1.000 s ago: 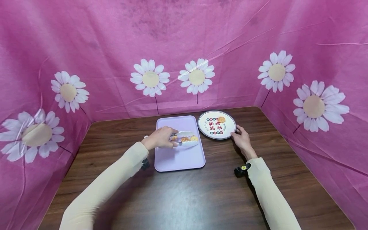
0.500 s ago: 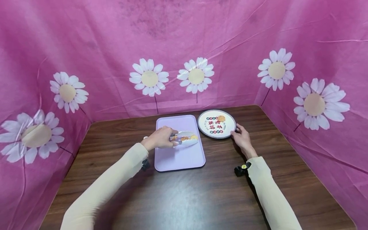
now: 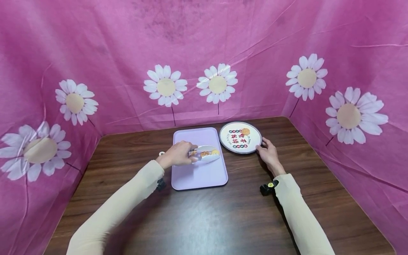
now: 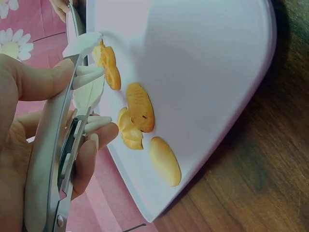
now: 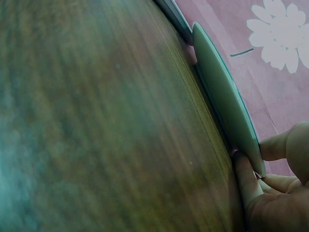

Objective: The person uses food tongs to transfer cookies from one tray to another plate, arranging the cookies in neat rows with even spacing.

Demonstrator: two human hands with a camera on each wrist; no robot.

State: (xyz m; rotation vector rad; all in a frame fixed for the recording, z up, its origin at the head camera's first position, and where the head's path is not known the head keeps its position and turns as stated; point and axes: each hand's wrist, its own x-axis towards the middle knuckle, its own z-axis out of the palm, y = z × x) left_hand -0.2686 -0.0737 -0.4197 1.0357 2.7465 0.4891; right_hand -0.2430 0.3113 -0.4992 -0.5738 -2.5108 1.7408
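My left hand (image 3: 178, 153) holds a pair of food tongs (image 4: 46, 159), thumb on one arm and fingers on the other. The white tong heads (image 3: 207, 148) stand apart over the lilac tray (image 3: 199, 179). On that tray lie several small breads, among them a twisted one (image 4: 112, 70), a ridged one (image 4: 141, 107) and a smooth oval one (image 4: 164, 161). Whether the tongs touch any bread cannot be told. With thumb above and fingers below, my right hand (image 3: 269, 156) pinches the rim of a white plate (image 3: 227, 140). A round golden pastry-like piece (image 3: 245, 131) shows on the plate.
The plate sits just right of the tray on a dark wooden table (image 3: 204, 219). Pink cloth (image 3: 197, 42) printed with daisies encloses the back and sides. A black wrist camera (image 3: 267, 189) is worn on the right wrist.
Hands, tongs, tray and plate stay nearly where they were. The tong heads look slightly closer together than one second ago.
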